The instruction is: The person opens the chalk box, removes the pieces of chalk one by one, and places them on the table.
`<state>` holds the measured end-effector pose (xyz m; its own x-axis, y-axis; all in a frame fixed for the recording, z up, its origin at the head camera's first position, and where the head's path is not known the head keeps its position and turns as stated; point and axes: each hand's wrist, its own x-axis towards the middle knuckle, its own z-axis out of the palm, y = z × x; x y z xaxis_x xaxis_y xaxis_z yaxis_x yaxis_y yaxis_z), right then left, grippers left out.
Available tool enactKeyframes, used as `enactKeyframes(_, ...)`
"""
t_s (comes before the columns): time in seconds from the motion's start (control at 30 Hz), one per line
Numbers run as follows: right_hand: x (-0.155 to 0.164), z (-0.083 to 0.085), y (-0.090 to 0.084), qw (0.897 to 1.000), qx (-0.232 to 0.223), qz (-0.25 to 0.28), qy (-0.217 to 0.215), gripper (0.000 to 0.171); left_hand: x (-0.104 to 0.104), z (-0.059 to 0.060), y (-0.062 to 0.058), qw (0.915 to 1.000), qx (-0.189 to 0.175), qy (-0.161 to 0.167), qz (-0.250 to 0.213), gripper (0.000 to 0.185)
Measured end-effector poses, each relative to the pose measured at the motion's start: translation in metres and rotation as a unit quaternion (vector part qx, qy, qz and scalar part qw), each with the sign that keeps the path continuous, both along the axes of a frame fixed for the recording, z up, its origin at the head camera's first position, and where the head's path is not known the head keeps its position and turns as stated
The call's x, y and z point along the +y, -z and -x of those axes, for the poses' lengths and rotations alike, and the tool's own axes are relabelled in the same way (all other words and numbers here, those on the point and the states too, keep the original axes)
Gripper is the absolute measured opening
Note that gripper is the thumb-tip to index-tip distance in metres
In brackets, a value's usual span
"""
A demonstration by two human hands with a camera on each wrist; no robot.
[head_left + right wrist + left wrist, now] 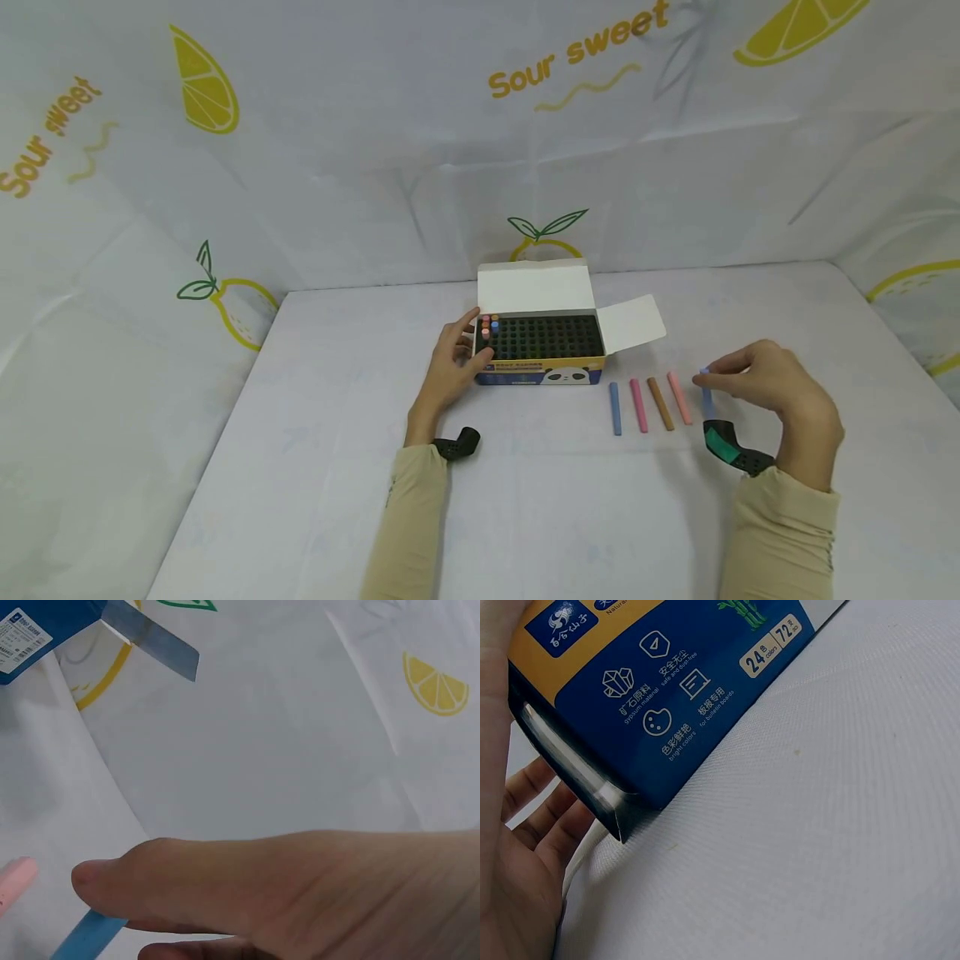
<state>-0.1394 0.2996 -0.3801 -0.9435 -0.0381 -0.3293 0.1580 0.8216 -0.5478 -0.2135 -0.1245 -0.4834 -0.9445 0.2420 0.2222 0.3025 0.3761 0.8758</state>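
Observation:
My left hand [444, 373] grips the left end of a chalk box [510, 377], thumb at the near corner and fingers along the side. In the left wrist view the box's blue printed face [705, 697] shows, with the fingers [559, 825] behind its end. Inside the box, several chalks [486, 333] stand in the left holes of a black holder [551, 337]. Off to the right, my right hand [780, 387] pinches a blue chalk [707, 406] between thumb and fingers. That chalk also shows under the thumb in the right wrist view.
Left of the right hand lie a blue chalk [615, 408], a magenta chalk [638, 406], a brown chalk [661, 404] and a pink chalk [680, 398], in a row. The box's lid [536, 286] stands up behind, and a side flap [632, 323] sticks out right.

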Motion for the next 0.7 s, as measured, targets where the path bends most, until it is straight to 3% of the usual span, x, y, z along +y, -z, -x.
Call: enactKeyframes(0.7, 0.002, 0.013, 0.033, 1.000, 0.014, -0.002, 0.028, 0.060, -0.001, 0.001, 0.002, 1.0000, 0.001, 0.004, -0.007, 0.086)
